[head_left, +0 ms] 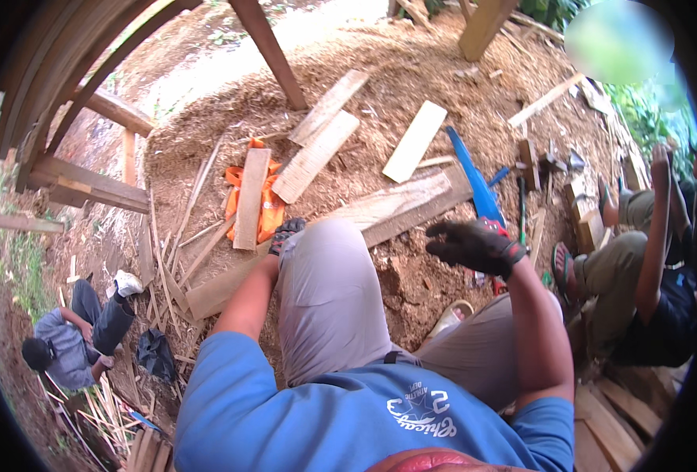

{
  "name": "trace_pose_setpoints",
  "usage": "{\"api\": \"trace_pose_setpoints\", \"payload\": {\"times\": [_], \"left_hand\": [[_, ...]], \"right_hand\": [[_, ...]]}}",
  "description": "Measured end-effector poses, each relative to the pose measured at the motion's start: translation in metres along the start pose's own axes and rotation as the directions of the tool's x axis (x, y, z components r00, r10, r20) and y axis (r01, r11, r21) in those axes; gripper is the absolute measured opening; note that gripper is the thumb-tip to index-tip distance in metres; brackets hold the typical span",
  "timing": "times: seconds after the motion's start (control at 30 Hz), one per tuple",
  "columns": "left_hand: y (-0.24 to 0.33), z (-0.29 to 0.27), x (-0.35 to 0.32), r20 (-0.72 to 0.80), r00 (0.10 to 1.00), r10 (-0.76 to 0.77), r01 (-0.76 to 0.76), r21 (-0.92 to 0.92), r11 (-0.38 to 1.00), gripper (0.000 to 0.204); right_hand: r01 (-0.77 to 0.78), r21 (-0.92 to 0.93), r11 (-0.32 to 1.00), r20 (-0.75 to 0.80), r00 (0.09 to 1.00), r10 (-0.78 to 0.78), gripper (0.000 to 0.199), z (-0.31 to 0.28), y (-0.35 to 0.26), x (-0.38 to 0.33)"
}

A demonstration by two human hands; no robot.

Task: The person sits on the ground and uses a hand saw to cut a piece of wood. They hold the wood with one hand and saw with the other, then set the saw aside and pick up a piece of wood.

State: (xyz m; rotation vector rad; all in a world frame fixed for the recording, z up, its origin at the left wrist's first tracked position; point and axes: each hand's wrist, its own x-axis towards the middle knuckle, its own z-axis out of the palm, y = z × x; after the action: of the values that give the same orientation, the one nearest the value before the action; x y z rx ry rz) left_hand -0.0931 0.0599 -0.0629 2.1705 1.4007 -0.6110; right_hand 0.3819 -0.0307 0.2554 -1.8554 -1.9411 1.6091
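My right hand (474, 244), in a black and red glove, is held above the ground beside my raised knee, fingers stretched out with nothing in them. Just beyond it lies a long, tapered blue piece (474, 177). My left hand (287, 234), also gloved, is against the outer side of my knee, its fingers partly hidden. Close to that hand, a short board (251, 200) rests on an orange cloth or bag (271, 206). A long plank (400, 202) runs behind my knee. More short boards (315, 156) and a pale board (415, 141) lie farther out.
Sawdust and shavings (207, 169) cover the ground. A seated person (73, 334) is at the left, beside thin sticks; another (639, 275) sits close on my right. Wooden posts (270, 55) and a timber frame (89, 185) stand ahead and left. A dark-handled tool (522, 208) lies right.
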Motion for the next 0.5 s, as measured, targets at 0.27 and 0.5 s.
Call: {"api": "trace_pose_setpoints", "payload": {"times": [0.27, 0.5], "left_hand": [[-0.007, -0.015, 0.004, -0.012, 1.000, -0.002, 0.002, -0.022, 1.000, 0.073], [0.012, -0.066, 0.013, 0.057, 0.998, -0.013, 0.012, 0.008, 1.000, 0.079]], "right_hand": [[-0.024, -0.538, 0.843, 0.059, 0.996, 0.066, 0.074, -0.021, 0.051, 0.080], [-0.020, -0.510, 0.860, 0.012, 0.999, 0.030, 0.062, -0.016, 0.075, 0.098]]}}
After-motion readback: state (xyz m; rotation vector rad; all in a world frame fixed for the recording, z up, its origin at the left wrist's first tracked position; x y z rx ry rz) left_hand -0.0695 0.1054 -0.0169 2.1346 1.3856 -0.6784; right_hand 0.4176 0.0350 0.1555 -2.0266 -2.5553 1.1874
